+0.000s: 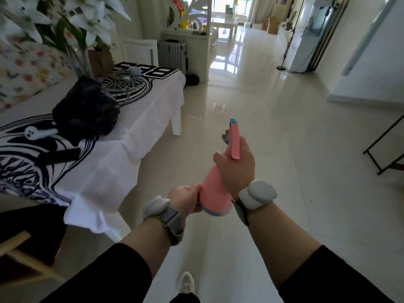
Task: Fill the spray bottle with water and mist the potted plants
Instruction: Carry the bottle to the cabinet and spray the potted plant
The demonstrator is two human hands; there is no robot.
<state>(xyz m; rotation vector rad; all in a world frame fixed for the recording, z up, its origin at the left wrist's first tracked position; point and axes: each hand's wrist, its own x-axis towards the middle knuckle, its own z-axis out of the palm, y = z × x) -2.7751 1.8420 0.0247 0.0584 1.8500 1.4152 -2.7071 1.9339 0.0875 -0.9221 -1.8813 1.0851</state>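
Large black characters on the white tablecloth (pixel 140 110) (far end, seen upside down) cannot be read.

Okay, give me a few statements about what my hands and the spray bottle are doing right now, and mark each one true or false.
1. The right hand grips the pink spray bottle near its trigger end. True.
2. The left hand hangs free. False: it holds the bottle's base.
3. The bottle stands on the table. False: it is held over the tiled floor.
4. White flowers show at upper left. True.
5. The nozzle points back at the person. False: it points away.
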